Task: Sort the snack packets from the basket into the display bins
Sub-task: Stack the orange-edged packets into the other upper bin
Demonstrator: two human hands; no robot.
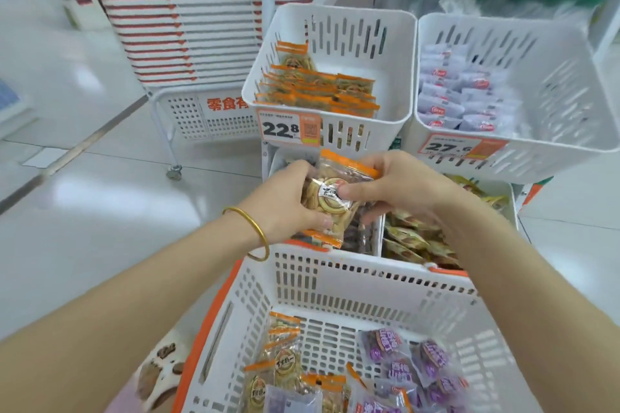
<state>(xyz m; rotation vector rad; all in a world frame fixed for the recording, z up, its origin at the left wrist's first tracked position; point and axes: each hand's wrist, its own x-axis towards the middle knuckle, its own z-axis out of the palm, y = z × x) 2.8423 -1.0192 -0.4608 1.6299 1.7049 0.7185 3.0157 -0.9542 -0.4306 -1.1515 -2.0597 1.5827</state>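
Both hands are closed on a small stack of orange-edged packets (330,193), held above the far rim of the basket (335,266). The left hand (295,198) curls round the near side and the right hand (385,191) pinches with the thumb on the label. The film is clear and crinkly over round, brittle-looking pieces. I'd judge the stack light, slippery and crushable, best held by its sealed orange edges. The slotted white plastic bin (335,30) above holds matching packs.
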